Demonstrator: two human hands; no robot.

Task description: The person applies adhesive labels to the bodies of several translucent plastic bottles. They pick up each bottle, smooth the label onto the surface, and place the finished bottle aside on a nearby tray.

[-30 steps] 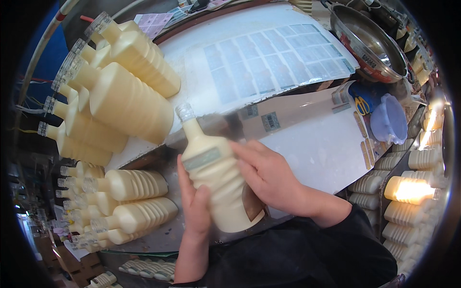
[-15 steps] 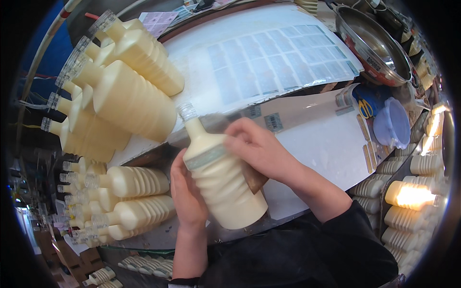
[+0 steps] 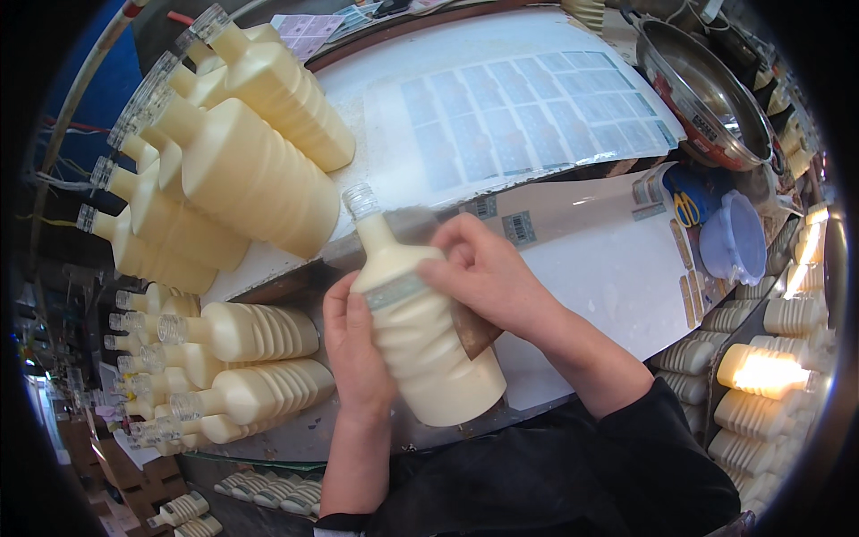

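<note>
A cream ribbed plastic bottle (image 3: 428, 345) with a clear screw neck lies tilted over the table's near edge. My left hand (image 3: 356, 345) grips its left side from below. My right hand (image 3: 488, 273) rests on its upper right, fingers pressing a pale label band (image 3: 394, 291) around the shoulder. A brown piece (image 3: 472, 329) shows under my right palm.
A heap of the same cream bottles (image 3: 237, 170) fills the upper left, and more lie below (image 3: 242, 358). A sheet of blue labels (image 3: 528, 112) lies on the white table (image 3: 591, 268). A metal bowl (image 3: 707, 94), blue scissors (image 3: 687, 208) and a clear cup (image 3: 734, 242) are right. Lit bottles (image 3: 761, 371) line the right edge.
Both hands have turned the bottle slightly and moved it a little left and up. My right hand has slid from the bottle's middle up onto the label band.
</note>
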